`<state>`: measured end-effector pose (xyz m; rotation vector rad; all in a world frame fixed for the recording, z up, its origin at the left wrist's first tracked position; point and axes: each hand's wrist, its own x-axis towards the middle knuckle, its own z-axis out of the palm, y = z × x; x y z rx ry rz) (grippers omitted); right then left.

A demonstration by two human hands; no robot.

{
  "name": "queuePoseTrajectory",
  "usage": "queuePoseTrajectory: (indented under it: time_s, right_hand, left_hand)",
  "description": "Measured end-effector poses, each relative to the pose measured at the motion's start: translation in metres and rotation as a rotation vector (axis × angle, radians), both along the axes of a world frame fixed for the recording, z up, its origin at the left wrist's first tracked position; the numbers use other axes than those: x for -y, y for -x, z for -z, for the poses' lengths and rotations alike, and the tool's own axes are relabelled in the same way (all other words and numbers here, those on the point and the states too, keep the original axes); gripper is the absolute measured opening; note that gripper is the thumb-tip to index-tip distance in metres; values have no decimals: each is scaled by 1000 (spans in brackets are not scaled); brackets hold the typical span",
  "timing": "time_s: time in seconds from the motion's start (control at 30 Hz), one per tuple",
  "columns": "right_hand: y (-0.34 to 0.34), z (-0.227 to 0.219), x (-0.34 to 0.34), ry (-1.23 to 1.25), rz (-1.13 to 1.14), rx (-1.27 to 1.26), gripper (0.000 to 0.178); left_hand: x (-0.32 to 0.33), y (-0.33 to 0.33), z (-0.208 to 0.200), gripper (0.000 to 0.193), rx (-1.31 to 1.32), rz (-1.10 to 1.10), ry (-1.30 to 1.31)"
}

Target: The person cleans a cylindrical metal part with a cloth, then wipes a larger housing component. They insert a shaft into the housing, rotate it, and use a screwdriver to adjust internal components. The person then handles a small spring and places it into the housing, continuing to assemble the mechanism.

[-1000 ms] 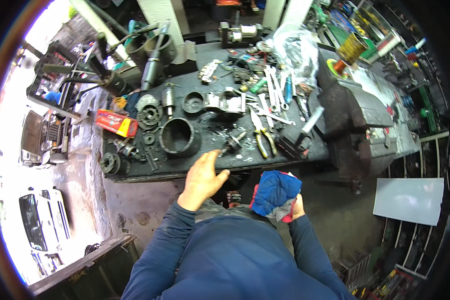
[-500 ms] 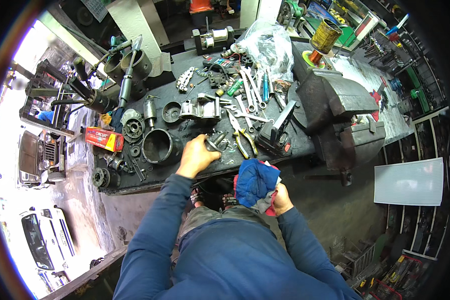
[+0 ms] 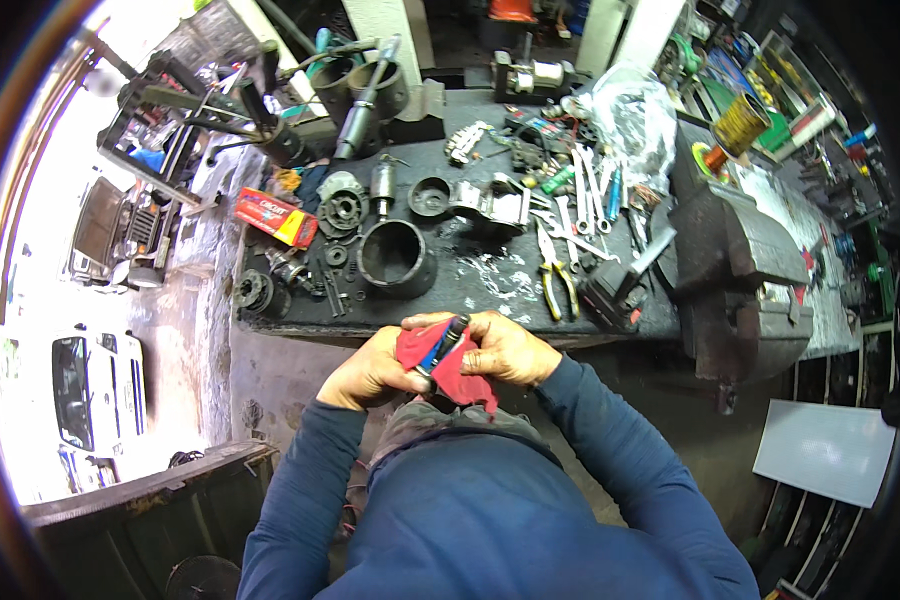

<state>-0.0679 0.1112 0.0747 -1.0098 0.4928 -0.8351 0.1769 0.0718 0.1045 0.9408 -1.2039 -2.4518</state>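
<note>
Both hands meet in front of my body, just off the front edge of the workbench (image 3: pixel 340 326). Between them is a red and blue cloth (image 3: pixel 467 388), wrapped partly around a short dark cylindrical metal part (image 3: pixel 453 335). The part's upper end sticks out of the cloth. My left hand (image 3: pixel 370 370) is closed on the metal part and the cloth from the left. From the other side my right hand (image 3: pixel 513 350) grips the cloth, thumb pressed against it near the part. The metal part's lower end is mostly covered by cloth and fingers.
On the bench lie pliers (image 3: pixel 555 270), several wrenches (image 3: pixel 590 195), an open metal cylinder (image 3: pixel 397 262), a motor housing (image 3: pixel 495 205) and a red-yellow box (image 3: pixel 275 217). A large bench vise (image 3: pixel 740 250) stands at the right. Vehicles, including a white one (image 3: pixel 100 385), are at the left.
My left hand has lifted the dark metal part off the bench and drawn it back toward me. The right hand has brought the cloth up around it. The view has shifted left.
</note>
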Motion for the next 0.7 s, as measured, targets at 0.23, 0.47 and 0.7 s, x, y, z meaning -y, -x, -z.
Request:
queuePoseTrajectory:
  time_s: [0.23, 0.47, 0.7]
  right_hand:
    - [-84, 22, -6, -279, 537, 29, 41]
    - [-102, 5, 12, -342, 949, 63, 16]
    - [-62, -50, -1, -77, 778, -476, 36]
  left_hand:
    - [-22, 4, 3, 44, 749, -266, 1309]
    - [-5, -29, 3, 57, 605, -348, 1427]
    - [18, -79, -3, 62, 549, -346, 1448]
